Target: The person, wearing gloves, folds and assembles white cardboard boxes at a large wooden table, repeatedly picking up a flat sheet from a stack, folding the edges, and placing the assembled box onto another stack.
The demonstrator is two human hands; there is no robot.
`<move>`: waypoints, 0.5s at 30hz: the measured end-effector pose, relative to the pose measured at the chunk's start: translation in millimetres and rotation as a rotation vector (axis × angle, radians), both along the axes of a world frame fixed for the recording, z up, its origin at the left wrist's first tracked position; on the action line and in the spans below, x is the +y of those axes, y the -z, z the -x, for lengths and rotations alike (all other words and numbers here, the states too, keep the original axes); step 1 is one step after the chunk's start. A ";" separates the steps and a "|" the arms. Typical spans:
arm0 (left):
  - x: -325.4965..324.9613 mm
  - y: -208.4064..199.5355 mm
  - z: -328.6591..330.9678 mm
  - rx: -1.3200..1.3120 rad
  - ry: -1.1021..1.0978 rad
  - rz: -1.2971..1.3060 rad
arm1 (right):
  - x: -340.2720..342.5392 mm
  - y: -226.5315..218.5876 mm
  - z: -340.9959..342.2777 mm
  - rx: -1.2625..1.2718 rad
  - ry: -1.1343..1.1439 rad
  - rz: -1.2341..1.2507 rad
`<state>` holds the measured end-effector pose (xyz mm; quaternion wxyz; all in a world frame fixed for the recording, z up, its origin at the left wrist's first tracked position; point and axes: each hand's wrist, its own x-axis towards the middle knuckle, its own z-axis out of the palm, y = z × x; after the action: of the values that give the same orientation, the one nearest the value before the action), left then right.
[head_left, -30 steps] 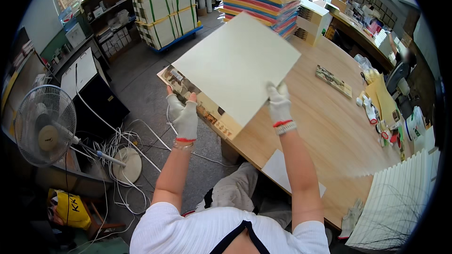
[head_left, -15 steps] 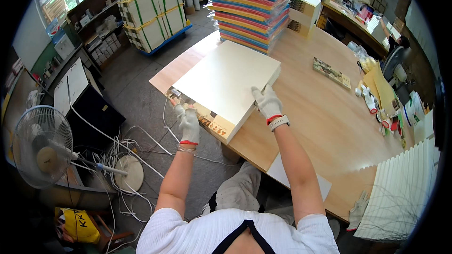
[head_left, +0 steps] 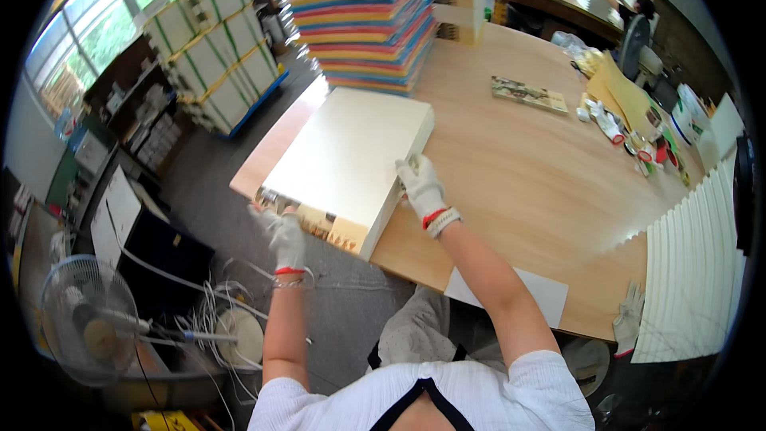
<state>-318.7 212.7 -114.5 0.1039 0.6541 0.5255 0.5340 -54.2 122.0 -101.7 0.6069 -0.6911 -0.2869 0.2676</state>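
Note:
In front of me on the wooden table (head_left: 511, 183) lies a thick, neat stack of sheets (head_left: 351, 136). Its top is blank white, and a printed picture strip runs along the front side. My left hand (head_left: 283, 238), in a white glove, touches that front side near the left corner with its fingers apart. On the right side of the stack, my gloved right hand (head_left: 423, 187) has bent fingers closed at the upper edge. Its fingertips are partly hidden against the side.
Behind stands a tall pile of red, yellow and blue bundles (head_left: 359, 24). A printed booklet (head_left: 529, 94) lies to the right, with tape rolls (head_left: 645, 152) beyond. White ridged sheets (head_left: 690, 263) rise at far right. A fan (head_left: 88, 319) and loose cables (head_left: 215, 311) occupy the floor left.
My view has tilted and shifted, so the stack and table sit farther left. My left fingers have spread along the front side. My right fingers have bent closer against the right edge.

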 end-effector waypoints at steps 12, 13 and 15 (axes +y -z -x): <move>185.9 -76.1 -54.2 0.617 0.336 0.644 | 6.0 -39.8 8.2 0.093 -0.284 0.065; 184.7 -74.0 -59.4 0.649 0.329 0.625 | 7.8 -31.3 9.1 0.081 -0.224 0.065; 176.9 -82.1 -68.5 0.671 0.329 0.649 | 17.7 -10.4 10.9 0.058 -0.118 0.065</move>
<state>-250.2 389.7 -32.4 0.2100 0.7984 0.5588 0.0792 -65.2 139.7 -91.4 0.5754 -0.6844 -0.3003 0.3321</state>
